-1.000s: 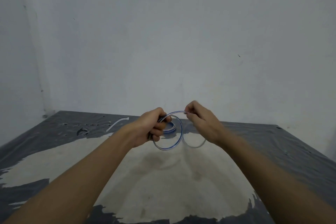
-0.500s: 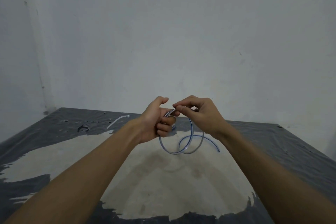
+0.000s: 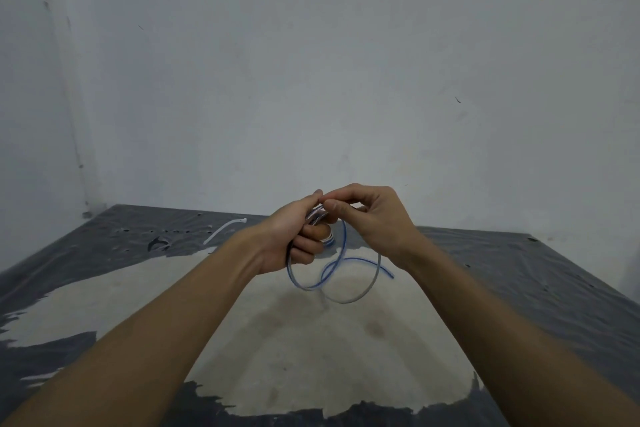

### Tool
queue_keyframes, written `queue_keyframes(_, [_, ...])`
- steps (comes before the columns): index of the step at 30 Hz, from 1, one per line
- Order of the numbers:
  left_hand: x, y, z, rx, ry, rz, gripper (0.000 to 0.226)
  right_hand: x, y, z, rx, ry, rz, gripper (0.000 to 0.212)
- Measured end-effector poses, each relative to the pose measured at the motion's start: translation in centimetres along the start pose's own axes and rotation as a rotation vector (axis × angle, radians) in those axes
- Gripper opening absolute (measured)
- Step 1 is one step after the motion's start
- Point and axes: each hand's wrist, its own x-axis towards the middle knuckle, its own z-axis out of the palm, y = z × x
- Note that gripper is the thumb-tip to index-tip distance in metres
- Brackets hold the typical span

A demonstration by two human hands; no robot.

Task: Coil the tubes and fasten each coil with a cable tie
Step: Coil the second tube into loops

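The tube (image 3: 345, 241) is thin, clear plastic with a blue stripe. It looks very light and springy: soft enough to bend into rings, but stiff enough, I'd guess, to spring open the moment it is let go. It probably slides easily on itself too, so the best place to hold it is where the turns cross, bunched together, not out on the free loop.

That is about where it is held. The left hand (image 3: 298, 239) is clenched round the gathered turns at the top of the coil. The right hand (image 3: 374, 218), just beside it and touching it at the thumb, pinches the tube between thumb and forefinger. Two loose rings hang below both hands, above the pale worn patch in the middle of the counter (image 3: 519, 270), and the free end (image 3: 393, 277) sticks out under the right wrist.

A white cable tie (image 3: 223, 229) lies towards the far left corner, well apart from either hand. Something small and ring-shaped (image 3: 329, 240) shows just behind the left fingers; I can't tell what.
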Motion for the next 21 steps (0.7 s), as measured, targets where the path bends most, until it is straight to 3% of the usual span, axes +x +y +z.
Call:
queue_keyframes(10, [-0.8,0.1,-1.3,0.125,-0.008,0.075,0.039,-0.3,0.5,-0.3,0.152,0.061,0.167,0.01])
queue_keyframes(21, [-0.5,0.5,-1.0,0.028,-0.026,0.117,0.036,0.0,0.6,-0.9,0.266,0.234,0.208,0.011])
